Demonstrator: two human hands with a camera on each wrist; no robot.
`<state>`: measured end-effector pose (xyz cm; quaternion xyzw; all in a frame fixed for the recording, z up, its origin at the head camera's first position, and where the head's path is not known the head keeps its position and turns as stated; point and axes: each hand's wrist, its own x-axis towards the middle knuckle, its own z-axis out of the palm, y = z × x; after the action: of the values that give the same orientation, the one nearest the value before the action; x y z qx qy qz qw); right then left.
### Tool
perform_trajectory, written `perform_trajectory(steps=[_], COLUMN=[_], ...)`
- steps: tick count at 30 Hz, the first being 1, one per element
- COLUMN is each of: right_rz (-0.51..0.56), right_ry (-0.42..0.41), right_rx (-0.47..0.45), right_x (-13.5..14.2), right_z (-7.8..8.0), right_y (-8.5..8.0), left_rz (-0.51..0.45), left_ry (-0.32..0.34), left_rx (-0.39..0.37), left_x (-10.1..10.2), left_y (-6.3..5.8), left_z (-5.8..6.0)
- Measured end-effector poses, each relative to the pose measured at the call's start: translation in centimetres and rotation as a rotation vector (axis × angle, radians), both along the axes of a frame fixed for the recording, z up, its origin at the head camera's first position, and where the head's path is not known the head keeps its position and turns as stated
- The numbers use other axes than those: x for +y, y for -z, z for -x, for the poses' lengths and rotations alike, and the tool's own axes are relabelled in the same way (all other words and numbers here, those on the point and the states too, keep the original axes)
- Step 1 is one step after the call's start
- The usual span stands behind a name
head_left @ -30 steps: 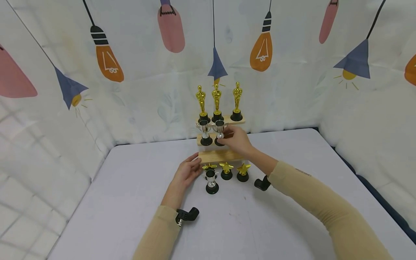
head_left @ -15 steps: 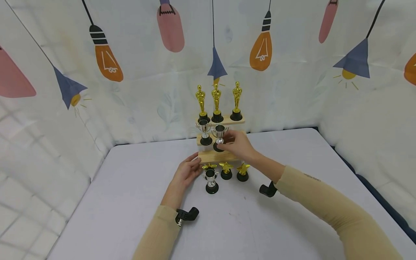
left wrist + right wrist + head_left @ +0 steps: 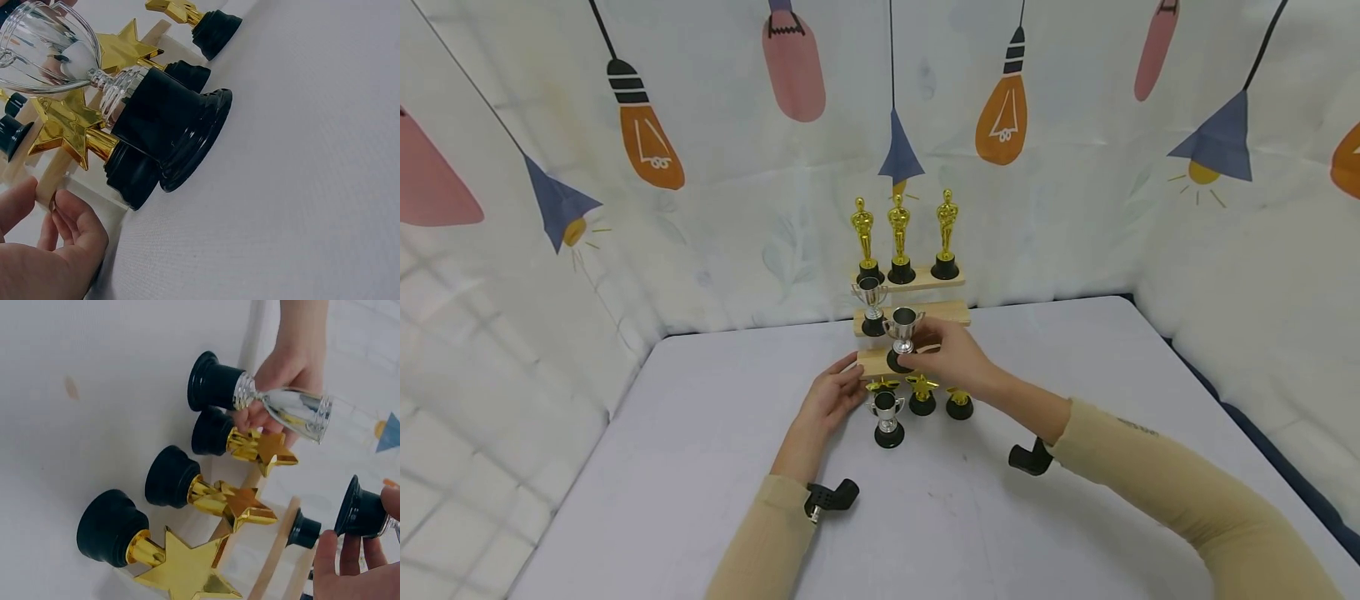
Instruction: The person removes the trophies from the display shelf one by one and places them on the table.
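My right hand (image 3: pixel 957 354) grips a silver trophy cup by its black base (image 3: pixel 361 509). The cup (image 3: pixel 903 323) overlaps the lowest tier of the wooden display stand (image 3: pixel 871 361) in the head view. At the left end of that tier, my left hand (image 3: pixel 831 398) pinches the board (image 3: pixel 51 181) between thumb and fingers. Another silver cup (image 3: pixel 871 296) stands at the left of the middle tier. A third silver cup (image 3: pixel 887 417) is on the table, in front of the leftmost gold star trophy (image 3: pixel 69 125).
Three gold figure trophies (image 3: pixel 899 229) stand on the top tier. Along the front of the stand are more star trophies (image 3: pixel 922 390), the right one (image 3: pixel 959 404) partly behind my right hand. A white cloth covers the table (image 3: pixel 700 417); a printed curtain (image 3: pixel 737 208) hangs behind.
The silver cup in my right hand has come off the middle tier, moving down and toward me to in front of the lowest tier. My left hand has stayed in place.
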<state>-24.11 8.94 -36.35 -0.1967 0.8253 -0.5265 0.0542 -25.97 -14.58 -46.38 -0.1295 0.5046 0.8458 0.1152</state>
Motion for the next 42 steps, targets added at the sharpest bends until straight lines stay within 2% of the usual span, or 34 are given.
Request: perform_trajectory(steps=[9, 19, 28, 38, 42], right_rz=[0.042, 0.067, 0.061, 0.104, 0.104], right_ry=[-0.081, -0.125, -0.132, -0.161, -0.138], right_rx=[-0.002, -0.026, -0.092, -0.072, -0.076], right_x=[0.2, 0.4, 0.5, 1.0, 1.4], right_z=[-1.6, -2.8, -4.1, -4.9, -5.1], right_y=[0.0, 0.7, 1.3, 2.7, 2.8], left_rz=[0.008, 0.013, -0.006, 0.007, 0.008], left_ry=[0.0, -0.008, -0.014, -0.012, -0.009], left_rx=[0.004, 0.02, 0.003, 0.031, 0.049], left_x=[0.0, 0.0, 0.0, 0.0, 0.1], left_y=[0.0, 0.1, 0.0, 0.1, 0.2], left_z=[0.0, -0.2, 0.0, -0.1, -0.2])
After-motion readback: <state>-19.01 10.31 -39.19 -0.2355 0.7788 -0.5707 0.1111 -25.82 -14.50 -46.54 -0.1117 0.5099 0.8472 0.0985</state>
